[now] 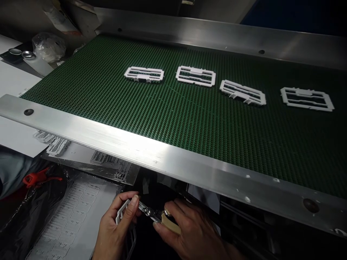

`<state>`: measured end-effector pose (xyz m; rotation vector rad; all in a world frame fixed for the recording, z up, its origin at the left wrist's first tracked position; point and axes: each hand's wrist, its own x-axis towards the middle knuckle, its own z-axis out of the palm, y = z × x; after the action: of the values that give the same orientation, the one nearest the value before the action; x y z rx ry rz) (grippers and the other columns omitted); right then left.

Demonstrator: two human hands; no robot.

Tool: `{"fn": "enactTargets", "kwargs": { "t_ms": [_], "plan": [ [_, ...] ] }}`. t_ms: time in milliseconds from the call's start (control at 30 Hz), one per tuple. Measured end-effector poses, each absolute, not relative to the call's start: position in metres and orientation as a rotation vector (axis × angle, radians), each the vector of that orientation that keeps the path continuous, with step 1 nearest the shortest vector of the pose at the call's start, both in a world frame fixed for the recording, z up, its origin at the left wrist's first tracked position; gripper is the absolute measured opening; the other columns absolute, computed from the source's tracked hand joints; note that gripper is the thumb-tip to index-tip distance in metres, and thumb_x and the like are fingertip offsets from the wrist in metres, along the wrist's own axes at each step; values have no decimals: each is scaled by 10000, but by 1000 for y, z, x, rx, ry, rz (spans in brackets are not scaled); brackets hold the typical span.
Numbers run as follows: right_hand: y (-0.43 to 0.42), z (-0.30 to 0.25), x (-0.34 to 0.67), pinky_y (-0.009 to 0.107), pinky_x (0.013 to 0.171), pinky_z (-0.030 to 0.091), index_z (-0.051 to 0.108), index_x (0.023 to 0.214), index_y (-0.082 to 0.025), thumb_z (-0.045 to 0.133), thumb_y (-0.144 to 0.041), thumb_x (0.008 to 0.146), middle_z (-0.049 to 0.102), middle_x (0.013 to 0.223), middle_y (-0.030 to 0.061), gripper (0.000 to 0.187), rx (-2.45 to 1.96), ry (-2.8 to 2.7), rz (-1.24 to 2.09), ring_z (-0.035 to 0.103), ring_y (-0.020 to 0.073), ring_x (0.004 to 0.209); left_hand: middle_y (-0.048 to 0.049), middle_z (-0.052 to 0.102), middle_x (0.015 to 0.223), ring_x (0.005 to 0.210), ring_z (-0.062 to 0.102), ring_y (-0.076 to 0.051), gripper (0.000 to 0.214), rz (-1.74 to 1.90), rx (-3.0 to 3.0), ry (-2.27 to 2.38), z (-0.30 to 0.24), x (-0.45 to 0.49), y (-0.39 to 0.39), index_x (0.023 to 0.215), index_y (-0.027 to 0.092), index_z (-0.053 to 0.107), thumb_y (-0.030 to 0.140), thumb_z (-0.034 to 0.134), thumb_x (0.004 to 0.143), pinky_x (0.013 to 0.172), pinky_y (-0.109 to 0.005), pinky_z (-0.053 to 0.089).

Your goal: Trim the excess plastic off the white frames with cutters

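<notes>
Below the conveyor's near rail, my left hand [117, 224] pinches a white plastic frame [132, 240] between thumb and fingers. My right hand [189, 227] is closed around the tan handles of a pair of side cutters [171, 224]. The cutters' jaws point left and reach the frame beside my left fingertips; whether they bite on it I cannot tell. Fingers hide much of this frame. Up on the green belt lie several similar white frames, among them one at the left [144, 74] and one at the far right [307, 99].
A green textured conveyor belt [162, 115] runs between metal rails, the near rail [114, 139] just above my hands. Under it, a tray [81, 153] bears more frames. At lower left are a printed layout sheet [73, 216], black plastic and a red clip [36, 178].
</notes>
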<state>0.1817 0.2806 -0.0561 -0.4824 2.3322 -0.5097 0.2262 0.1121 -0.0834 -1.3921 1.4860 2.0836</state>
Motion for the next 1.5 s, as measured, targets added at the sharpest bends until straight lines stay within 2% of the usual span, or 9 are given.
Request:
{"fn": "enactTargets", "kwargs": {
  "t_ms": [133, 300, 433, 567, 667, 867, 1100, 1267, 1500],
  "plan": [
    [282, -56, 178, 294, 624, 428, 574, 810, -222, 471, -484, 891, 643, 773, 19, 293, -315, 2184, -719, 615, 207, 749, 19, 610, 573, 591, 562, -168, 383, 2097, -1383, 1477, -84, 226, 112, 882, 200, 692, 456, 803, 620, 610, -241, 459],
    [278, -59, 169, 322, 836, 450, 567, 1043, -256, 602, -486, 820, 634, 1023, 14, 322, -67, 2037, -1030, 589, 214, 973, 28, 604, 591, 623, 551, -148, 378, 2080, -1320, 1455, -86, 229, 114, 904, 216, 672, 498, 758, 667, 650, -217, 447],
    [272, -62, 165, 312, 724, 492, 576, 894, -215, 628, -411, 789, 642, 869, 10, 228, -31, 1821, -1054, 622, 195, 797, 29, 576, 574, 559, 511, -123, 354, 2203, -1248, 1253, -99, 229, 109, 936, 187, 673, 487, 689, 749, 600, -207, 474],
    [272, -70, 171, 384, 946, 434, 556, 1146, -258, 643, -458, 772, 622, 1142, 46, 433, -68, 2129, -994, 566, 248, 1082, -8, 692, 798, 570, 593, -105, 385, 2301, -1521, 1083, -121, 227, 101, 1169, 239, 601, 392, 652, 820, 497, -159, 490],
    [270, -76, 174, 444, 1054, 342, 512, 1252, -254, 646, -463, 756, 559, 1293, 72, 555, -97, 2259, -882, 473, 284, 1230, -131, 706, 1043, 829, 689, -198, 360, 2356, -1557, 986, -131, 230, 101, 1154, 157, 615, 381, 580, 875, 687, -257, 577],
    [251, -81, 168, 423, 943, 465, 557, 1189, -254, 650, -450, 734, 652, 1144, 59, 503, -65, 2192, -896, 596, 276, 1082, -198, 706, 1037, 971, 670, -302, 500, 2517, -1400, 728, -138, 237, 108, 1143, 93, 616, 500, 448, 907, 856, -421, 552],
    [234, -83, 170, 397, 869, 521, 561, 1120, -214, 619, -394, 775, 668, 1062, 76, 393, -337, 2367, -833, 629, 271, 1016, -81, 715, 924, 803, 671, -216, 376, 2563, -1345, 816, -135, 242, 103, 1107, 190, 625, 470, 549, 867, 746, -318, 548],
    [238, -102, 180, 387, 774, 550, 533, 1073, -203, 616, -310, 791, 646, 968, 78, 313, -706, 2611, -796, 641, 252, 893, 43, 602, 551, 536, 526, -95, 235, 2399, -1440, 1185, -138, 243, 95, 786, 180, 679, 323, 818, 661, 506, -132, 420],
    [245, -102, 182, 414, 808, 555, 551, 1101, -179, 626, -329, 760, 671, 1007, 101, 380, -608, 2660, -717, 651, 271, 935, -43, 690, 721, 583, 574, -138, 320, 2324, -1478, 1133, -161, 241, 82, 879, 140, 704, 431, 721, 745, 459, -173, 456]
  ]
}}
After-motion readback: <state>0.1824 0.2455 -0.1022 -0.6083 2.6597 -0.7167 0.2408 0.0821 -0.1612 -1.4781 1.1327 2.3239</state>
